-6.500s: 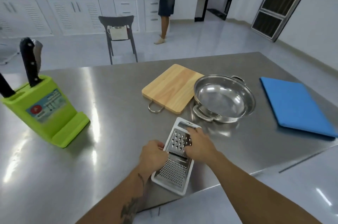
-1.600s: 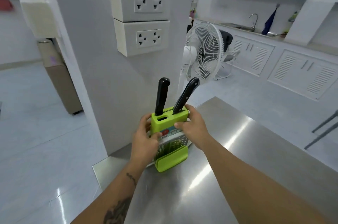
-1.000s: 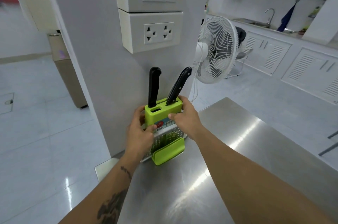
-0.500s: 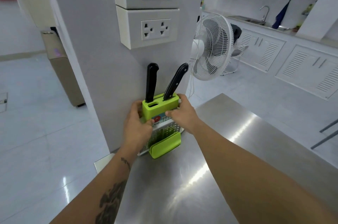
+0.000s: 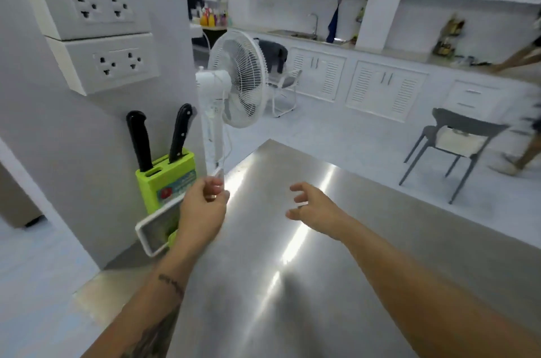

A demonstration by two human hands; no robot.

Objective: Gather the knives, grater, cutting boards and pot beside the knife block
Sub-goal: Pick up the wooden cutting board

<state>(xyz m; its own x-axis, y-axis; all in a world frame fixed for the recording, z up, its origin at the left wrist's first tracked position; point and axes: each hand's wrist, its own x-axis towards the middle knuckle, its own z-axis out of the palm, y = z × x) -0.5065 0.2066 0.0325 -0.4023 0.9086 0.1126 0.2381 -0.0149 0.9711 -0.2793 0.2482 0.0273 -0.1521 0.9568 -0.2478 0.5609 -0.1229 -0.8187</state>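
The green knife block [image 5: 168, 179] stands at the table's far left corner against a grey pillar. Two black-handled knives [image 5: 137, 141] [image 5: 180, 130] stick up out of it. A white-framed metal grater [image 5: 153, 231] leans slanted against the block's front. My left hand [image 5: 202, 211] covers the grater's upper part, fingers curled around its top end. My right hand [image 5: 313, 205] hovers over the steel table [image 5: 292, 284] to the right, fingers spread, holding nothing. No cutting boards or pot are in view.
The pillar carries two socket boxes [image 5: 99, 30] above the block. A white standing fan [image 5: 237, 79] is just beyond the table's far corner. A grey chair [image 5: 456, 135] and a walking person's leg [image 5: 527, 152] are at the right.
My right hand has come off the knife block and swung right over the table, now open. The view has turned right. The left hand stays at the grater.
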